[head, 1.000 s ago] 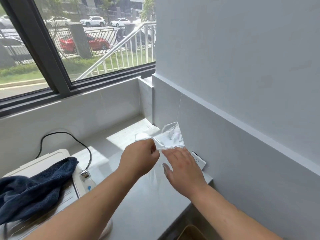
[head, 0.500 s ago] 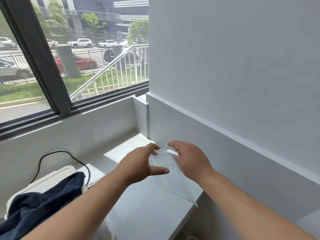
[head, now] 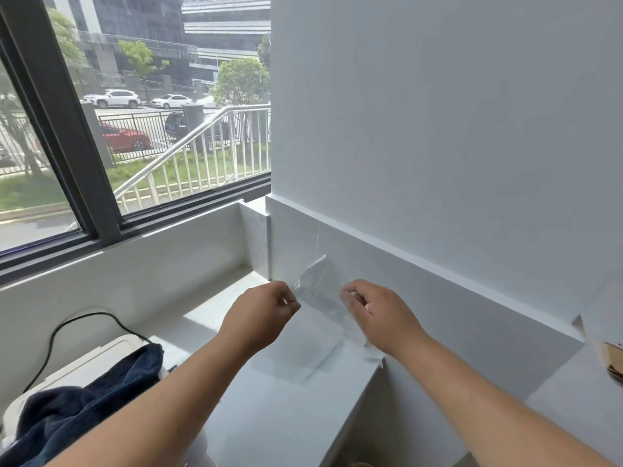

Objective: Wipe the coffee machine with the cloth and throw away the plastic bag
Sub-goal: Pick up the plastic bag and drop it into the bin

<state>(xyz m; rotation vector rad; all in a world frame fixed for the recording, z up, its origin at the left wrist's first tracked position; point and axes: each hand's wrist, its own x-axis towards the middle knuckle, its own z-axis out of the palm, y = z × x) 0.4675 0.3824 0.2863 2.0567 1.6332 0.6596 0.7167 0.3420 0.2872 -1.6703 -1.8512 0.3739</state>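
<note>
Plastic bag (head: pixel 320 298), clear and hard to trace against the pale surfaces, hangs stretched between both hands above the white counter (head: pixel 269 406) near the corner by the window. The left hand (head: pixel 259 318) pinches its left edge with curled fingers closed on the film, and the right hand (head: pixel 381 315) grips the right edge the same way, some of its fingertips seen blurred through the plastic. One corner of the bag sticks up behind the hands against the low white backsplash (head: pixel 421 284); its lower part drapes toward the counter, where its outline fades and the exact bottom edge cannot be made out. Both bare forearms run in from the bottom of the frame and are cut off there. At lower left a dark blue cloth (head: pixel 81 406) lies heaped over the white coffee machine (head: pixel 97 362), hiding most of its top; the machine is also cropped by the frame edge. A black cable (head: pixel 84 318) loops up behind it along the wall under the window (head: pixel 161 136). At the far right edge a brownish object (head: pixel 614 360) is only partly in view and cannot be identified.
</note>
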